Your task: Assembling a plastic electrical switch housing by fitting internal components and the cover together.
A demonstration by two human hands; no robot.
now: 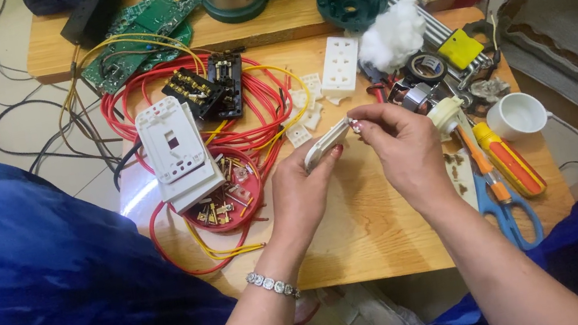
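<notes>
Both my hands meet above the middle of a small wooden table (373, 230). My left hand (301, 188) grips a small white plastic switch part (323, 143) from below. My right hand (398, 141) pinches the upper end of that same part with its fingertips. A silver bracelet (272, 285) sits on my left wrist. To the left of the hands lies a white socket faceplate (174, 146) on a red dish (232, 195) holding several small brass parts.
Red and yellow wires (260, 101) spread over the table's back. Black terminal blocks (207, 86), a white socket (339, 63), green circuit boards (144, 31), cotton wad (392, 34), tape roll (428, 67), white cup (517, 115), orange screwdriver (509, 158) and blue scissors (509, 209) lie around.
</notes>
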